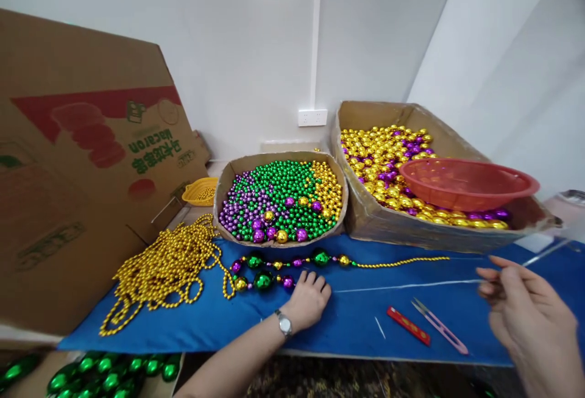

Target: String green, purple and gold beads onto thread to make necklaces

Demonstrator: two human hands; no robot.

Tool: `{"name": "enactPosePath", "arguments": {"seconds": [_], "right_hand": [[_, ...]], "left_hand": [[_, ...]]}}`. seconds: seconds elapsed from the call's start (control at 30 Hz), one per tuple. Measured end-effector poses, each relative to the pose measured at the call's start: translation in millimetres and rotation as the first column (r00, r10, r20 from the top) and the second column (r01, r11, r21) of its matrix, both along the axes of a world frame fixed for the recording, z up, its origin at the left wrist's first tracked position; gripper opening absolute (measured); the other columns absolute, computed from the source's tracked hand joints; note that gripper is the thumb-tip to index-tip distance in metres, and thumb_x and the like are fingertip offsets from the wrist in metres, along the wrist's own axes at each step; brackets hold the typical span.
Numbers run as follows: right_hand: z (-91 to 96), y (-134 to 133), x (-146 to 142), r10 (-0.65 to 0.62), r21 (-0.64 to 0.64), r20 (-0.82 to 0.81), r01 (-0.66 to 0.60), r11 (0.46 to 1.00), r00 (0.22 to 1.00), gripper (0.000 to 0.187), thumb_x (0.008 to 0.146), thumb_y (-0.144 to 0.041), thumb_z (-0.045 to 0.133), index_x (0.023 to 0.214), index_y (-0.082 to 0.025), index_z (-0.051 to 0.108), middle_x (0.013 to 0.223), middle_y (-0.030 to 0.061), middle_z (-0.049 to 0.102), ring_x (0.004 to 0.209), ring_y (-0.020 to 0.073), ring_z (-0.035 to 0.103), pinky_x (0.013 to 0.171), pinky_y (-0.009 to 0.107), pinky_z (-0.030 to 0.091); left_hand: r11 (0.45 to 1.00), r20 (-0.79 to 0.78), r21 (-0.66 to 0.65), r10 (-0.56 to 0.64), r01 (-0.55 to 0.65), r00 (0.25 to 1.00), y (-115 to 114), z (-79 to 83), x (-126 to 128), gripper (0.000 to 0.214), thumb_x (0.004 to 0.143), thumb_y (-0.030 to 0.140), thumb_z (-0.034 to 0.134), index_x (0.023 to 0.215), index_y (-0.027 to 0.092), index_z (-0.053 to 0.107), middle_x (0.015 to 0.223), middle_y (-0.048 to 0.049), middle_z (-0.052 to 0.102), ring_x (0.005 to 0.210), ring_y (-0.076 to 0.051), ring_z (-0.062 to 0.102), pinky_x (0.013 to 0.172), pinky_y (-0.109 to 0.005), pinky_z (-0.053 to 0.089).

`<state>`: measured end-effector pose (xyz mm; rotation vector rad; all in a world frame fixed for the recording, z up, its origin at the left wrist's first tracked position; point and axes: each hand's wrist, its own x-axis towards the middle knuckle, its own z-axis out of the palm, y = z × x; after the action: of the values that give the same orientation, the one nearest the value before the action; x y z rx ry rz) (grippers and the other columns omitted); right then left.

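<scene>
My left hand, wearing a wristwatch, rests on the blue cloth with its fingers curled over the end of a bead string. What lies under the fingers is hidden. The string loops round with large green, purple and gold beads and ends in a run of small gold beads. From beside this hand a pale thread stretches right to my right hand, raised over the cloth and closed in a pinch on it. A shiny thin strand extends past the right fingers.
A lined box of small beads and a larger box with a red basket stand behind. Left are gold bead chains, a yellow basket and a carton. Pink-handled snips and a red cutter lie in front.
</scene>
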<state>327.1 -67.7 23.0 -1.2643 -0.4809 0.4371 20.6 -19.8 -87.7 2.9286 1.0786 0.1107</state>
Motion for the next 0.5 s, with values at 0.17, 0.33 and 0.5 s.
{"name": "enactPosePath", "arguments": {"seconds": [0.17,0.33,0.5], "right_hand": [[11.5,-3,-11,0.002,0.064,0.021,-0.004,0.998,1.000,0.046,0.058,-0.054,0.078,0.082,-0.018,0.063,0.059,-0.0045,0.050,0.050,0.0070,0.042,0.047,0.024,0.032],[6.1,-2,-41,0.126,0.068,0.018,-0.127,0.990,0.992,0.043,0.060,-0.052,0.077,0.084,-0.018,0.064,0.056,-0.0054,0.047,0.054,0.0077,0.043,0.050,0.023,0.033],[-9.8,-1,-61,0.193,0.069,-0.001,-0.193,0.979,0.981,0.039,0.064,-0.050,0.076,0.083,-0.018,0.064,0.056,-0.0057,0.045,0.053,0.0068,0.041,0.049,0.021,0.033]], "left_hand": [[0.998,0.107,0.060,0.030,-0.037,0.994,-12,8.6,-4,0.036,0.083,0.019,0.048,0.119,0.015,0.049,0.122,-0.0158,0.052,0.114,-0.031,0.044,0.096,-0.051,0.036],[0.988,0.402,0.072,0.099,-0.140,0.910,-42,27.5,-58,0.029,0.087,0.023,0.047,0.116,0.023,0.053,0.111,-0.0106,0.060,0.107,-0.024,0.053,0.094,-0.041,0.042],[0.582,0.621,-0.097,0.669,-0.807,0.408,-73,15.4,-214,0.021,0.086,0.034,0.044,0.091,0.020,0.059,0.090,-0.0080,0.065,0.086,-0.023,0.061,0.079,-0.037,0.049]]}}
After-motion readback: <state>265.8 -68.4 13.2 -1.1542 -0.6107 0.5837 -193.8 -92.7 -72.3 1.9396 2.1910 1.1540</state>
